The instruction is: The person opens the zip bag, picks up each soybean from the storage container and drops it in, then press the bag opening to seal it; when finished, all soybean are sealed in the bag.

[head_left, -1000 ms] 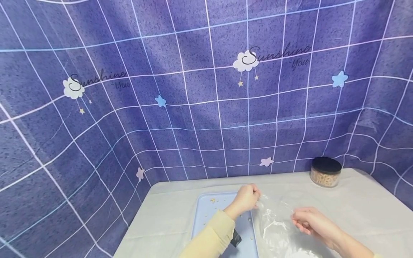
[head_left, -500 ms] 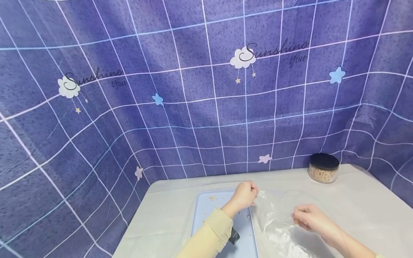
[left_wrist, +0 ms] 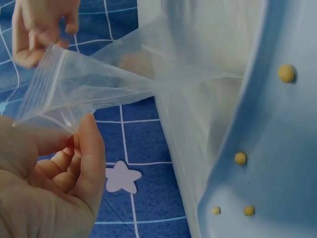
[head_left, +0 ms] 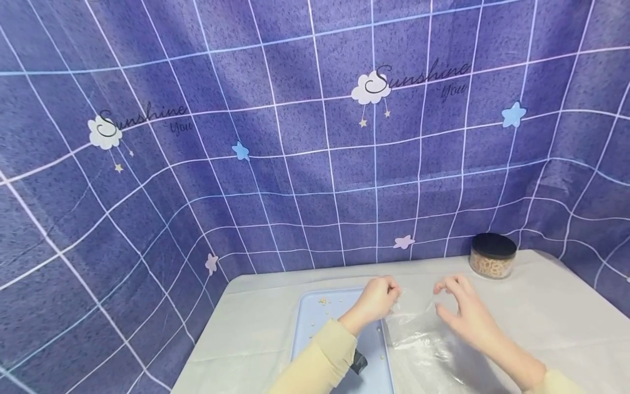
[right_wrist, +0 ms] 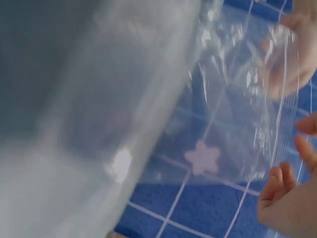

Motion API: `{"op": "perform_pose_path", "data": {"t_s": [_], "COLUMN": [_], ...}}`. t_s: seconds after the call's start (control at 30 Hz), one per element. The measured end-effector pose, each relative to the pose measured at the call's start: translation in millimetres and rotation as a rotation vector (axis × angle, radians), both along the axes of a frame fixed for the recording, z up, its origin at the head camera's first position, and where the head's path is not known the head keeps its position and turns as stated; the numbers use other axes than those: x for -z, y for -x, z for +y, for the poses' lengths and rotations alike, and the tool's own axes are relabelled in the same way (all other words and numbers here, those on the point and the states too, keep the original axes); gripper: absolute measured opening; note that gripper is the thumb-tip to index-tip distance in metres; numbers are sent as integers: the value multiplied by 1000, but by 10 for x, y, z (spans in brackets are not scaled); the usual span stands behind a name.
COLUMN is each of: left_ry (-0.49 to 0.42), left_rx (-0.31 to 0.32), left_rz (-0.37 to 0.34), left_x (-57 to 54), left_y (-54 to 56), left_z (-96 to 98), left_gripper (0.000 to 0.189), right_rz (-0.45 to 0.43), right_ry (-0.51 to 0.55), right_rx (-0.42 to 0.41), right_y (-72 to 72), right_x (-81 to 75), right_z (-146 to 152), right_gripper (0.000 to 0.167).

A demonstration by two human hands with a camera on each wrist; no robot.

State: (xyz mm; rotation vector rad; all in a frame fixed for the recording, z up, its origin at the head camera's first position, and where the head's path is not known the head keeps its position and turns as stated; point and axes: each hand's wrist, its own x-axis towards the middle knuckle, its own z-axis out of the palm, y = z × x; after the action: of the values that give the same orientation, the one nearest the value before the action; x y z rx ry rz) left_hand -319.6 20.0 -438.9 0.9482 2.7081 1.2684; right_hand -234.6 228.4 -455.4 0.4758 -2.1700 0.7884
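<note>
A clear zip-top plastic bag (head_left: 415, 342) hangs over the table beside the blue tray, its ridged zip strip showing in both wrist views. My left hand (head_left: 374, 300) pinches one end of the bag's mouth between thumb and fingers, plainest in the left wrist view, where that hand (left_wrist: 54, 173) is at the lower left. Near the other end of the mouth is my right hand (head_left: 467, 317), thumb and fingers spread apart. In the right wrist view its fingers (right_wrist: 280, 186) are close to the zip edge; whether they touch the film I cannot tell.
The light blue tray (head_left: 307, 312), left of the bag, carries several small yellowish balls (left_wrist: 286, 73) and a black object (head_left: 359, 362), partly behind the left sleeve. A black-lidded jar (head_left: 493, 256) of ring-shaped pieces stands at the back right. Behind the table hangs a purple grid-patterned cloth (head_left: 305, 180).
My right hand has moved up toward the bag's mouth, and its curled fingers have spread apart. The bag's upper part has shifted with it. My left hand keeps its pinch, nearly still.
</note>
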Motion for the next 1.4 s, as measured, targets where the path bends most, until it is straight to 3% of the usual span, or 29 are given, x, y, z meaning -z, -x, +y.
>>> {"op": "perform_pose_path", "data": {"t_s": [0.13, 0.2, 0.3, 0.37, 0.5, 0.67, 0.83, 1.03, 1.13, 1.27, 1.4], "left_ry": [15, 23, 32, 44, 42, -18, -42, 6, 41, 123, 243], "left_rx": [19, 28, 41, 43, 59, 49, -8, -104, -158, -217, -233], "left_rz": [27, 37, 24, 27, 24, -15, -53, -77, -53, 1, 8], "left_x": [0, -4, 0, 1, -7, -11, -42, -27, 25, 112, 186], "left_y": [-28, -45, -61, -70, -66, 7, 135, 379, 510, 622, 634], "left_z": [-29, -44, -64, -78, -108, -199, -472, -1013, -1283, -1539, -1674], "left_gripper": [14, 14, 14, 14, 14, 15, 17, 16, 14, 8, 3], "right_rz": [43, 15, -134, -291, -534, -609, -635, -634, -641, -622, -607], "right_ry": [-65, -105, -143, -135, -87, -55, -31, 19, 71, 68, 46], "right_rx": [-131, -202, -333, -420, -499, -515, -531, -477, -432, -381, -371], "right_y": [202, 291, 375, 411, 457, 485, 491, 480, 471, 439, 399], "right_x": [-129, -196, -278, -298, -284, -240, -209, -191, -181, -172, -160], "right_z": [67, 118, 193, 238, 271, 244, 227, 191, 197, 259, 320], "right_gripper": [34, 32, 27, 21, 20, 34, 43, 23, 16, 21, 30]}}
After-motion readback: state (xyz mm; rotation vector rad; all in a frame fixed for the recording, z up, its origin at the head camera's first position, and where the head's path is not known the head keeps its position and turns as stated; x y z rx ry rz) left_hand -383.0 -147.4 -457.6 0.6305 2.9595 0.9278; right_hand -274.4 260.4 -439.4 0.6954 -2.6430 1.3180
